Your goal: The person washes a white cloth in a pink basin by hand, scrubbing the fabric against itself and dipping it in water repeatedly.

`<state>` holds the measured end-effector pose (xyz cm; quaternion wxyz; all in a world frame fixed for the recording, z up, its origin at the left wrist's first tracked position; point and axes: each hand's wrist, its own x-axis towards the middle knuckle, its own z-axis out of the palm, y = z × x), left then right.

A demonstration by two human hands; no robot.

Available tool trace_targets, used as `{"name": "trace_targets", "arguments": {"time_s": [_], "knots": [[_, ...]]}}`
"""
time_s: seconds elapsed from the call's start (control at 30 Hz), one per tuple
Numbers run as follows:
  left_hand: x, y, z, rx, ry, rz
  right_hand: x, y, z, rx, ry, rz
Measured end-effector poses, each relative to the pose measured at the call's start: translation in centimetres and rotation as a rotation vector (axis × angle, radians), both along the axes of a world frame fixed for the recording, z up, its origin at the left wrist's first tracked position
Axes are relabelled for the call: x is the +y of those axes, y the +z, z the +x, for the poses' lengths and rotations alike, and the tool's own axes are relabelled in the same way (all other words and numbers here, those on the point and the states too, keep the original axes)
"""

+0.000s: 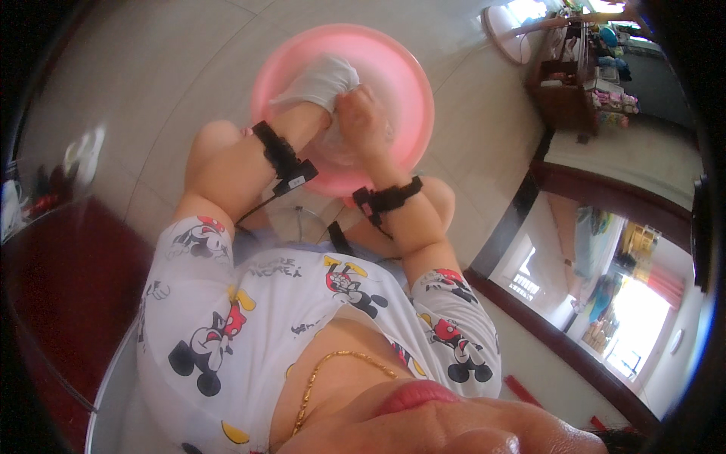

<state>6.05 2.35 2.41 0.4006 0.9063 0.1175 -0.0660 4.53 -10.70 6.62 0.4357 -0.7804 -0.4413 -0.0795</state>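
A white cloth [326, 79] is drawn over my left hand, whose wrist [309, 122] shows at its lower edge; the fingers are hidden beneath the fabric. Against the cloth's right side, my right hand [363, 116] is curled, pinching part of it between its fingers. Both hands are above a round pink plastic basin [417, 108] on the floor. Cloudy or sudsy water seems to lie inside, partly hidden by the hands and cloth. Black straps with small devices circle my left forearm [278, 153] and right forearm [391, 198].
My knees flank the basin's near side. Pale floor tiles [193, 74] surround it. A dark red surface [62, 284] stands at left. At upper right is a brown wooden cabinet [561, 96] with assorted items, near a round white-topped object [502, 40]. A dark-framed opening lies at right.
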Motion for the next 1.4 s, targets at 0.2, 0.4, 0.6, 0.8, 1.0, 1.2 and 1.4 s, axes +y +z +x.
{"name": "trace_targets", "arguments": {"time_s": [0.2,0.4,0.6,0.8,1.0,1.2,1.4], "knots": [[-0.4,1.6,-1.9,-0.319,-0.069,-0.031,-1.5,-2.0,4.1,0.489,-0.234,-0.019],[-0.2,4.8,-3.5,-0.395,0.147,-0.341,-4.7,1.1,4.2,1.252,0.079,0.077],[0.8,3.3,-3.3,-0.297,0.193,-1.121,-5.4,1.3,5.9,1.330,0.132,0.228],[-0.2,5.8,-5.0,0.107,0.076,-1.485,-6.8,1.2,7.8,1.346,0.200,0.660],[-2.5,6.7,-5.5,-0.327,-0.185,-0.703,-6.9,0.0,8.3,1.564,0.267,0.827],[0.3,5.0,-5.3,-0.318,-0.149,-0.626,-6.9,1.6,7.2,1.470,0.264,0.819],[0.7,5.3,-4.7,-0.134,0.330,-1.533,-7.7,1.0,7.5,1.246,-0.022,0.445]]}}
